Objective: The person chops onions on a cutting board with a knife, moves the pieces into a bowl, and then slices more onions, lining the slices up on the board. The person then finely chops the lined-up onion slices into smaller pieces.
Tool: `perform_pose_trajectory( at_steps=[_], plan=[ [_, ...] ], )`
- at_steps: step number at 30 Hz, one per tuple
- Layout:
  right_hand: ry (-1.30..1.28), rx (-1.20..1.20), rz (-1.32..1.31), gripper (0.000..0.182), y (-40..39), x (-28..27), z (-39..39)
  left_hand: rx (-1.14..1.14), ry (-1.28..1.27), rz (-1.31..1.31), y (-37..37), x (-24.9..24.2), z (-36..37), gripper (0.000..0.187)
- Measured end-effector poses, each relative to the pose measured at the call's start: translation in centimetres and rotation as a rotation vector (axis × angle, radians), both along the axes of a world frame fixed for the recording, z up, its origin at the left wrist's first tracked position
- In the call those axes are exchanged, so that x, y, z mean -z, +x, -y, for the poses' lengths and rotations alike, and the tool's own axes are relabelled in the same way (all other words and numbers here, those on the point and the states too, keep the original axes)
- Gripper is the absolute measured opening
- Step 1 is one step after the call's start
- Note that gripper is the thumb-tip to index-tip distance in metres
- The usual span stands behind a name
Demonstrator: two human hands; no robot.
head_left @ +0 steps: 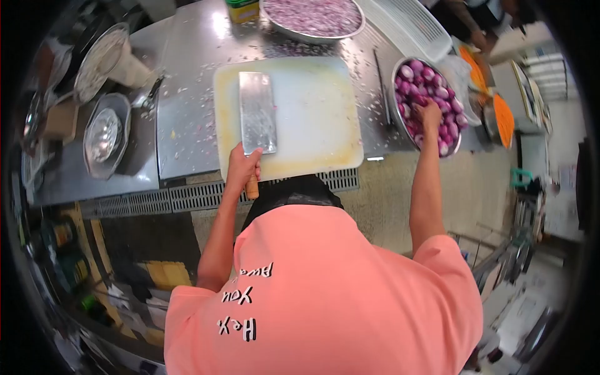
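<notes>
My left hand (240, 167) grips the wooden handle of a broad steel cleaver (257, 112), whose blade lies flat on a white cutting board (312, 119). My right hand (430, 116) reaches out to the right into a metal bowl (395, 81) full of peeled red onions (431, 78). Its fingers rest down among the onions, and whether they close on one is hidden. The board has no food on it, only stains and small scraps.
A big steel bowl of chopped red onion (312, 15) stands behind the board, beside a white slatted tray (412, 25). Empty metal bowls (106, 134) sit at the left. Another person's hands (481, 37) work at the far right near orange vegetables (503, 119). A floor grate (175, 197) runs below the counter.
</notes>
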State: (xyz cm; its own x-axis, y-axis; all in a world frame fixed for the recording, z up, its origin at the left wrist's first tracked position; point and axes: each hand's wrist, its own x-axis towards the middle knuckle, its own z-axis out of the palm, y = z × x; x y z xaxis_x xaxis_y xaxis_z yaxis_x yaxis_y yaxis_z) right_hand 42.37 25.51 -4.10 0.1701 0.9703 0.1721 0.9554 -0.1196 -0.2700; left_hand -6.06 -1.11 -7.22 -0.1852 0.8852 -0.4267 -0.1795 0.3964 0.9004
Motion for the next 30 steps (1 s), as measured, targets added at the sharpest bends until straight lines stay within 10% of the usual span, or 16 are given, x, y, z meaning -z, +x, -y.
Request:
perform_pose_trajectory(
  at_steps=[3,5,11,17,30],
  plan=[
    [0.242,-0.046,-0.202,0.045,-0.2,-0.2,0.4,-0.007,-0.023,-0.024,0.0,-0.1,-0.1,0.020],
    [0.058,-0.135,-1.019,0.042,-2.0,-0.7,0.5,-0.057,-0.026,-0.042,0.2,-0.4,-0.3,0.019],
    [-0.375,-0.540,-1.537,0.045,-19.2,-2.8,4.6,-0.093,-0.103,-0.105,1.1,-0.9,-0.6,0.021],
    [-0.084,-1.087,-0.801,0.037,-29.4,2.5,9.7,-0.122,-0.101,-0.226,2.0,-1.7,-0.4,0.023],
    [0.056,-0.929,-0.506,0.008,-28.7,2.2,9.9,0.203,-0.032,-1.019,5.9,-12.1,2.0,0.016]
  ],
)
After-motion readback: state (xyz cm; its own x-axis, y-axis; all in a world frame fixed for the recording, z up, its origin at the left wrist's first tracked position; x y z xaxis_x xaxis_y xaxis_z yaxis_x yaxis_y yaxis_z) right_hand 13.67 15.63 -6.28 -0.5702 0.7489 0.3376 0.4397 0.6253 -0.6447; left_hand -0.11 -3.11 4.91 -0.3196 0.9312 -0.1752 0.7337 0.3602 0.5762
